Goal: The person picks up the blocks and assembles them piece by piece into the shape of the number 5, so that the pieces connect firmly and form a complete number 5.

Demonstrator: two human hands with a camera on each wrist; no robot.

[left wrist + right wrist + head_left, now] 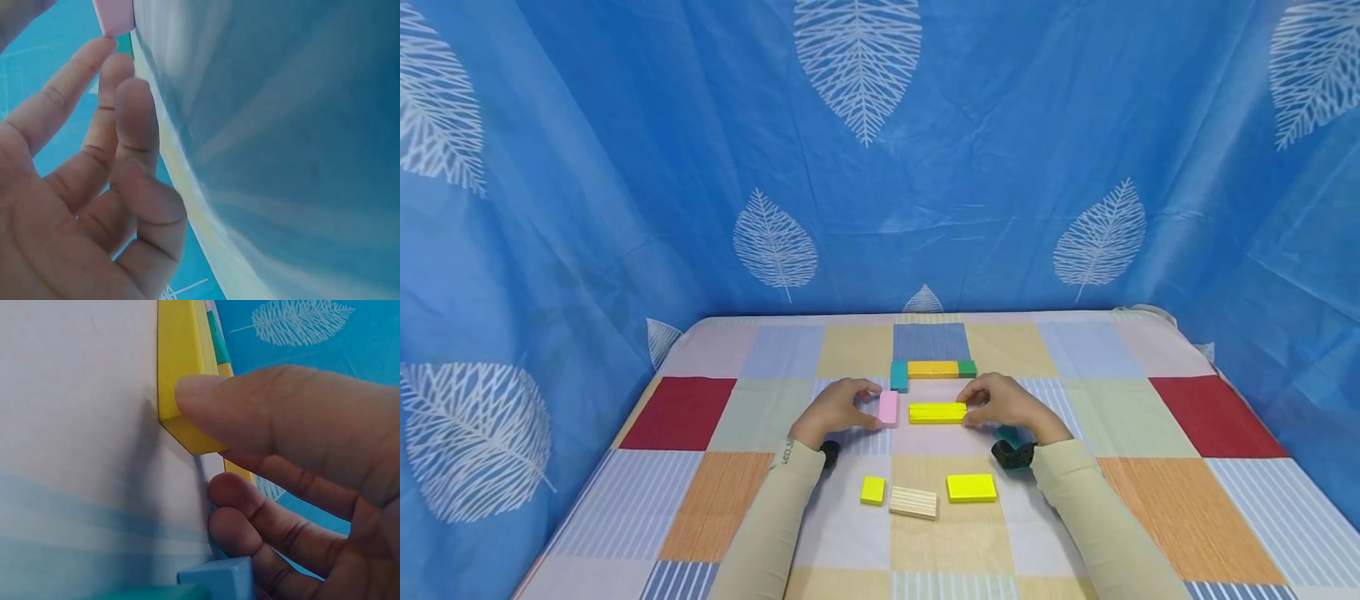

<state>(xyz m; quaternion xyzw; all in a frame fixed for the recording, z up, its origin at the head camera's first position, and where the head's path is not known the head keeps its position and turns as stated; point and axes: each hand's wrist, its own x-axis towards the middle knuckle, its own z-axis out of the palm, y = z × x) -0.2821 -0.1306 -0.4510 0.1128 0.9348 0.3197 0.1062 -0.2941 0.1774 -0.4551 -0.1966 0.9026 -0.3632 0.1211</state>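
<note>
My left hand [838,410] pinches a pink block [888,408] by its left side, thumb at the near end and index finger at the far end. In the left wrist view its index fingertip meets the corner of the pink block [116,17], while the other fingers curl loosely. My right hand [1009,406] grips the right end of a long yellow block [937,413], which lies just right of the pink one. The right wrist view shows the thumb [231,403] pressed on the yellow block [178,356]; the index fingertip is hidden behind it.
Behind the hands stand a teal block [898,377], an orange block [932,370] and a green block [967,368] in a row. Nearer lie a yellow square [872,490], a ridged wooden block [913,502] and a yellow rectangle [972,487]. A teal piece [1009,436] sits below the right wrist.
</note>
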